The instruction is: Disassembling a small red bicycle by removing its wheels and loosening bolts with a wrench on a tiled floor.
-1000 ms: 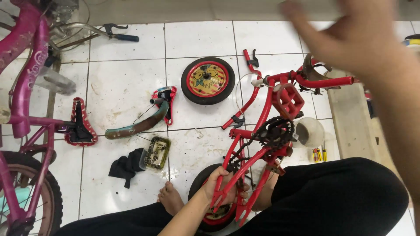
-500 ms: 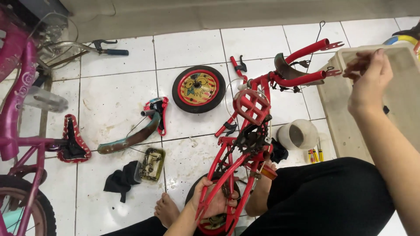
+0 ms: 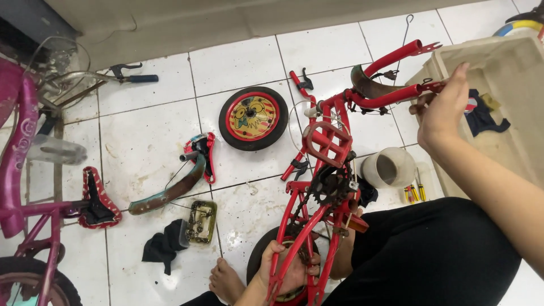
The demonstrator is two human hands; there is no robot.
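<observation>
Sitting on the white tiled floor in black trousers, a person works on a small red child's bicycle frame turned upside down across their lap. Nearest the viewer, the left hand has its fingers wrapped around the lower tubes of the frame, just above a black tyre. A bare foot rests on the tiles beside it. Further up the frame sit a black toothed chainring and a red plastic pedal. To the left on the floor lie a crumpled black rag, a small grimy tray of metal parts, a curved mudguard and a red-trimmed black saddle, with a pink bicycle at the edge. The right hand is raised at the far end of the red fork, fingers closed around a small brownish piece beside the fork tip; what the piece is cannot be told. Behind that hand stands a beige plastic tub. Farther off lies a loose small wheel with a yellow disc.
</observation>
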